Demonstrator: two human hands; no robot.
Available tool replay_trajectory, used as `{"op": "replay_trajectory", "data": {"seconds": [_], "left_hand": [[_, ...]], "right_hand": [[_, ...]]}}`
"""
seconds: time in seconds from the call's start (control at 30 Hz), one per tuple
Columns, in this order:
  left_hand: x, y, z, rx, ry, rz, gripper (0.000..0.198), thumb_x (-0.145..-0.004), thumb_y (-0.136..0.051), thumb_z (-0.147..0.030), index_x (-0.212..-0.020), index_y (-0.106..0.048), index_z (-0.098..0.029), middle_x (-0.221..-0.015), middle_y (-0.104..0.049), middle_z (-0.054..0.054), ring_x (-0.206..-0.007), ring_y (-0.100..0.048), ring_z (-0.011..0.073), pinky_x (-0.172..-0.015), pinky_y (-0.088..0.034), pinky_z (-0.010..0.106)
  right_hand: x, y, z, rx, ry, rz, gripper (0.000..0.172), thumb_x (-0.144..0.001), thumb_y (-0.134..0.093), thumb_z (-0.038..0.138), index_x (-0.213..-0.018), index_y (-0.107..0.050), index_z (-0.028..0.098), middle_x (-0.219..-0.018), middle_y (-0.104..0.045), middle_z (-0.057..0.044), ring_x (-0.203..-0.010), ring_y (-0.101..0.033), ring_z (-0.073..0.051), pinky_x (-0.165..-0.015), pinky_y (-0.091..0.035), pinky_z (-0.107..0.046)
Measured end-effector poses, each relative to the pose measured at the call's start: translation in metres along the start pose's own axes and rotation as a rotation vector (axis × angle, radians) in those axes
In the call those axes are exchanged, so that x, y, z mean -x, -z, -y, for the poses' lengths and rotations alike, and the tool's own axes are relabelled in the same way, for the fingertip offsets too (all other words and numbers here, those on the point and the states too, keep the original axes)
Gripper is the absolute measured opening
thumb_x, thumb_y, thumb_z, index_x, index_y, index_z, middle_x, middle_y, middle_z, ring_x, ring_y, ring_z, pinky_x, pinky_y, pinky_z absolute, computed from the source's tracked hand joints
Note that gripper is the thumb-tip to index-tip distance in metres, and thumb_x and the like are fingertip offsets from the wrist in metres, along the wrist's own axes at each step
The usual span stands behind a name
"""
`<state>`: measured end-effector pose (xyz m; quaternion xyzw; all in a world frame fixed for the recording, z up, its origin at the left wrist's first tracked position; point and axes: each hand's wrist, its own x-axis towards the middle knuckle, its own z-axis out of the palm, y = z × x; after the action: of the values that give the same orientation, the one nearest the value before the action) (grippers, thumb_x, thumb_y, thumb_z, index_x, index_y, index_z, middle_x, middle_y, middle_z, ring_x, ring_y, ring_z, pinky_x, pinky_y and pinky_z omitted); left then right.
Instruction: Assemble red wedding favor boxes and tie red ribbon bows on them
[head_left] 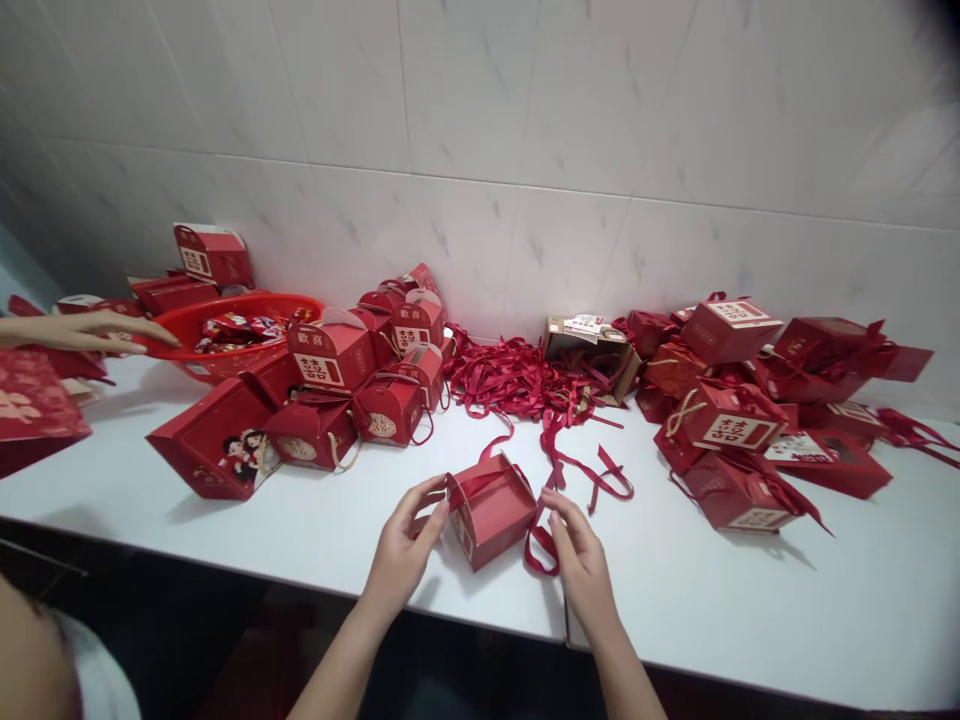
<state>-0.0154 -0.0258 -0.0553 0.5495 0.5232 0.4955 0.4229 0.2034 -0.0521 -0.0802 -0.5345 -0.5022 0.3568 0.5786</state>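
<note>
- Head view: a white bench (322, 530) runs along a pale, marbled tile wall (480, 110), and two bare hands work at its front edge, in the centre.
- Between the hands is a small red box (499, 520) with a curved end panel; a dark red ribbon crosses its left end. Whether the box rests on the bench or is lifted slightly is hard to tell.
- The left hand (405, 540) is at the box's left end, thumb and forefinger curved against it; I cannot tell whether they pinch the panel.
- The right hand (581, 555) is at the box's right end, fingers bent and close together, beside a looped ribbon (541, 560); I cannot tell whether they grip it.
- Behind the box, a tangled pile of red ribbons (502, 375) lies near the wall, with an open cardboard carton (613, 355) at its right.
- To the right, a heap of red boxes (739, 425), many with ribbons and some with cream labels, leans in a jumble.
- To the left stand stacked red gift boxes (330, 350) and a larger box with a cartoon couple (206, 440).
- Farther left, a red plastic basin (196, 368) holds shiny wrapped pieces (236, 332); another person's hand (112, 330) reaches to its rim, fingers extended.
</note>
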Motion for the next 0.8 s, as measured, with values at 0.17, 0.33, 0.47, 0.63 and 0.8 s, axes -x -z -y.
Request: {"op": "replay_trajectory", "data": {"seconds": [0.17, 0.33, 0.47, 0.63, 0.8], "left_hand": [[0.0, -0.011, 0.005, 0.064, -0.025, 0.025, 0.042, -0.086, -0.052, -0.047, -0.117, -0.056, -0.019, -0.125, -0.059, 0.012, -0.115, -0.057, 0.0254, -0.091, -0.051, 0.036], [0.007, -0.017, 0.005, -0.071, -0.153, 0.068, 0.031, -0.086, -0.055, -0.038, -0.113, -0.058, -0.022, -0.119, -0.057, 0.01, -0.112, -0.056, 0.0236, -0.088, -0.05, 0.034], [0.008, -0.015, 0.001, -0.111, -0.144, 0.102, 0.016, -0.084, -0.057, -0.034, -0.094, -0.056, -0.021, -0.092, -0.055, 0.003, -0.077, -0.057, 0.0157, -0.069, -0.049, 0.027], [0.002, -0.006, -0.012, -0.148, -0.13, 0.252, 0.02, -0.086, -0.054, -0.033, -0.072, -0.048, -0.02, -0.076, -0.045, -0.002, -0.068, -0.047, 0.0127, -0.063, -0.041, 0.024], [-0.001, -0.003, -0.015, -0.101, -0.046, 0.311, 0.023, -0.089, -0.045, -0.037, -0.074, -0.04, -0.021, -0.06, -0.038, -0.007, -0.051, -0.039, 0.0096, -0.052, -0.035, 0.022]], "right_hand": [[0.002, -0.014, 0.004, -0.031, 0.008, 0.045, 0.03, -0.09, -0.052, 0.037, -0.113, -0.061, 0.02, -0.114, -0.065, -0.011, -0.108, -0.059, -0.023, -0.094, -0.046, -0.037], [0.016, -0.008, -0.001, 0.004, -0.001, 0.066, 0.034, -0.086, -0.058, 0.034, -0.118, -0.056, 0.021, -0.111, -0.063, -0.011, -0.088, -0.063, -0.02, -0.082, -0.052, -0.033], [0.013, -0.001, -0.003, -0.039, -0.078, 0.107, 0.027, -0.084, -0.059, 0.04, -0.1, -0.063, 0.018, -0.101, -0.066, -0.011, -0.088, -0.063, -0.022, -0.078, -0.052, -0.033], [-0.002, 0.009, 0.005, -0.099, -0.152, 0.105, 0.031, -0.081, -0.061, 0.048, -0.088, -0.061, 0.018, -0.075, -0.063, -0.004, -0.068, -0.06, -0.017, -0.065, -0.051, -0.03], [-0.02, 0.025, 0.019, -0.001, -0.178, 0.282, 0.034, -0.078, -0.063, 0.051, -0.086, -0.063, 0.018, -0.066, -0.056, 0.001, -0.056, -0.05, -0.012, -0.055, -0.044, -0.025]]}}
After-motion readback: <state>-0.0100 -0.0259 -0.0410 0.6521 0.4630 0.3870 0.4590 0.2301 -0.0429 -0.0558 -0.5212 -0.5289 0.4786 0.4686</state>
